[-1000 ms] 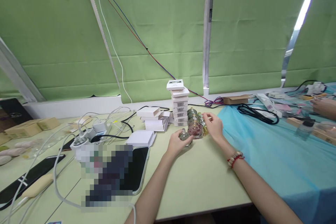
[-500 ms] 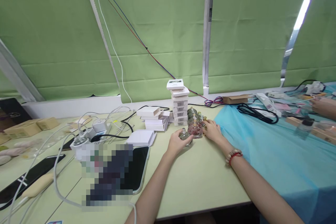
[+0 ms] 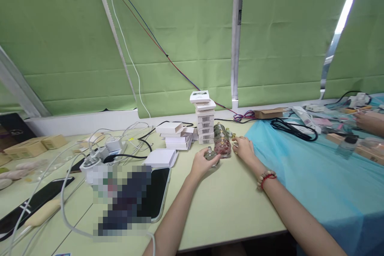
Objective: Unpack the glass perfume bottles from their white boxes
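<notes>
1. The left hand (image 3: 200, 164) is closed around a small clear glass bottle (image 3: 211, 156) standing on the pale green worktop (image 3: 228, 208).
2. The glass is probably light, slippery and fragile; hold its body.
3. Just right, the right hand (image 3: 244, 149) rests loosely open beside the pink round glass bottle (image 3: 223, 149).

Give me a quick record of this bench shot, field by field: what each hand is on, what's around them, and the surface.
left hand: wrapped around a small clear glass bottle standing on the table
right hand: resting beside a rose-tinted bottle, fingers at a small gold-coloured piece; grip unclear
behind the bottles: tall stack of white boxes, lower stack
surface: pale green table; blue sheet to the right
far right: another person's hand
</notes>
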Action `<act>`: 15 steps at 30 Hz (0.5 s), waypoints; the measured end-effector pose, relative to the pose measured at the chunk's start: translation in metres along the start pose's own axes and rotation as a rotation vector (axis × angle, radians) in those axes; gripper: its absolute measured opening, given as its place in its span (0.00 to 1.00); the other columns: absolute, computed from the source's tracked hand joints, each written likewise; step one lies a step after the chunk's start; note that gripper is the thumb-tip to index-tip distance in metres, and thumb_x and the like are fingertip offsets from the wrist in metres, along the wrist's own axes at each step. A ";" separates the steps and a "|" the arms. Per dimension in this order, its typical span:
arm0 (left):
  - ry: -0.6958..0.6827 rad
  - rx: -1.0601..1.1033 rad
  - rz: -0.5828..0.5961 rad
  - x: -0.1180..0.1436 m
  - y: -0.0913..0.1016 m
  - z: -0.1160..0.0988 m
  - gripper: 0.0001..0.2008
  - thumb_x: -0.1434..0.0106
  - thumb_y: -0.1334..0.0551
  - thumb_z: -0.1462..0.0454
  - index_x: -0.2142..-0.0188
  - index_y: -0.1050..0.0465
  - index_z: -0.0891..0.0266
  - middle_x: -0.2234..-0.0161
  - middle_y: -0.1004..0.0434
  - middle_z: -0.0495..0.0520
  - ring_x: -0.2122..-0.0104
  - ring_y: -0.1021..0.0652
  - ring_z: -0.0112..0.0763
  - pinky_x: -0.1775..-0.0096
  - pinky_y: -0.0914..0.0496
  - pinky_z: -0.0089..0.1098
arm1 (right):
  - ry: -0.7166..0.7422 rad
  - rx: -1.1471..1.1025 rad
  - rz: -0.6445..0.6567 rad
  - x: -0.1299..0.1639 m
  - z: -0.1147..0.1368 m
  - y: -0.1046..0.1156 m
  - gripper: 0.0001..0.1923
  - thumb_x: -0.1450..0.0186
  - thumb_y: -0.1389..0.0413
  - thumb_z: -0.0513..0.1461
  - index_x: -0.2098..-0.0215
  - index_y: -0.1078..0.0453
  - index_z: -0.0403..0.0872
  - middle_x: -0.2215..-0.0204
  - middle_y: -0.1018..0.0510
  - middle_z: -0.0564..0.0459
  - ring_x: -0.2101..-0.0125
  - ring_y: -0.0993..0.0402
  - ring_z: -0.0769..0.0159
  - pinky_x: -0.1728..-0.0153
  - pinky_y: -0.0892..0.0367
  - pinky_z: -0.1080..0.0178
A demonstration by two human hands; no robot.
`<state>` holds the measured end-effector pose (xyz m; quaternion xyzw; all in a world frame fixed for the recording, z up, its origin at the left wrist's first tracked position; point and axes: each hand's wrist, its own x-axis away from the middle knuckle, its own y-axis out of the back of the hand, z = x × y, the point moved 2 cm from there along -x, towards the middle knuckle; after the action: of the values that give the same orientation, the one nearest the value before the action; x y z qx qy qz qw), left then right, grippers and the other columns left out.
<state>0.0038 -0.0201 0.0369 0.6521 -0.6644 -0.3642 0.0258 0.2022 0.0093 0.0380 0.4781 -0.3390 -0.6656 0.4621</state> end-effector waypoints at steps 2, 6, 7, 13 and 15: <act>-0.003 0.000 -0.002 0.000 0.000 0.000 0.19 0.51 0.38 0.50 0.81 0.41 0.62 0.82 0.41 0.44 0.79 0.38 0.23 0.75 0.45 0.26 | -0.020 0.010 0.005 0.001 0.000 0.002 0.16 0.41 0.49 0.33 0.56 0.28 0.47 0.57 0.25 0.46 0.54 0.35 0.57 0.59 0.45 0.61; -0.007 0.006 -0.005 0.000 0.000 0.002 0.19 0.51 0.38 0.50 0.81 0.41 0.61 0.82 0.41 0.44 0.79 0.38 0.23 0.75 0.45 0.26 | -0.010 -0.004 -0.003 0.000 0.002 0.002 0.18 0.41 0.50 0.31 0.56 0.28 0.48 0.58 0.24 0.48 0.55 0.34 0.59 0.61 0.45 0.63; -0.008 0.004 -0.008 0.000 0.000 0.002 0.20 0.51 0.38 0.50 0.81 0.41 0.61 0.82 0.41 0.44 0.79 0.38 0.23 0.75 0.45 0.26 | -0.010 -0.015 -0.013 0.000 0.002 0.002 0.18 0.42 0.50 0.30 0.54 0.29 0.47 0.58 0.24 0.48 0.55 0.33 0.59 0.61 0.44 0.63; -0.021 0.009 -0.019 -0.001 -0.001 0.003 0.19 0.51 0.37 0.50 0.81 0.39 0.62 0.82 0.41 0.44 0.79 0.38 0.22 0.76 0.45 0.26 | -0.022 -0.055 -0.044 -0.001 0.002 0.003 0.20 0.43 0.48 0.31 0.52 0.31 0.47 0.64 0.21 0.49 0.59 0.30 0.60 0.65 0.42 0.65; -0.016 0.009 -0.017 -0.001 -0.001 0.002 0.19 0.51 0.37 0.50 0.81 0.39 0.62 0.82 0.41 0.44 0.79 0.38 0.23 0.76 0.45 0.26 | -0.019 -0.098 -0.062 -0.001 0.001 0.004 0.20 0.43 0.48 0.31 0.53 0.31 0.47 0.65 0.21 0.49 0.61 0.29 0.61 0.66 0.41 0.65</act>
<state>0.0036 -0.0184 0.0352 0.6549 -0.6605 -0.3669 0.0145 0.2025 0.0089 0.0418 0.4588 -0.2954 -0.7000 0.4607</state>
